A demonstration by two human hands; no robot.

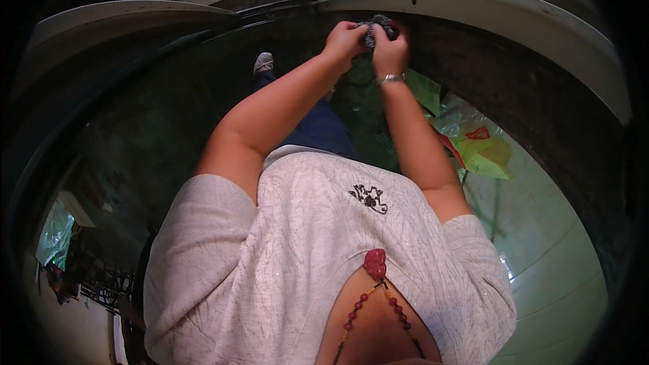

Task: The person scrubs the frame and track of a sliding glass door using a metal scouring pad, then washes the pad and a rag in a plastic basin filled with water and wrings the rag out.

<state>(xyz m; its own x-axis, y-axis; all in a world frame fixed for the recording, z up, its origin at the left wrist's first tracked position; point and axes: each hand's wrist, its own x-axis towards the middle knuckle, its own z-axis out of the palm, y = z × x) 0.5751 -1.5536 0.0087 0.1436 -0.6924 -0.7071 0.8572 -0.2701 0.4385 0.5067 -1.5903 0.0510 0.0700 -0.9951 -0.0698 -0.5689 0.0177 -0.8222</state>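
Note:
Both of my arms reach forward, and the hands meet near the top of the view. Between them is a small crumpled bundle (377, 24), dark grey flecked with silvery white; its material is too small to tell. My left hand (345, 43) pinches its left side with thumb and fingers. My right hand (392, 53), with a metal band (391, 78) at the wrist, grips it from the right, thumb on top. The fingers hide part of the bundle. Just beyond the hands runs a long pale edge (456, 2) with a small dark hole in it.
Another pale edge (137, 6) curves along the upper left. One shoe (263, 62) shows on the dark floor (167, 106). Yellow-green plastic (489, 156) with red parts lies right of my right forearm. Dark metal framework (109, 281) and clear plastic (57, 233) are at lower left.

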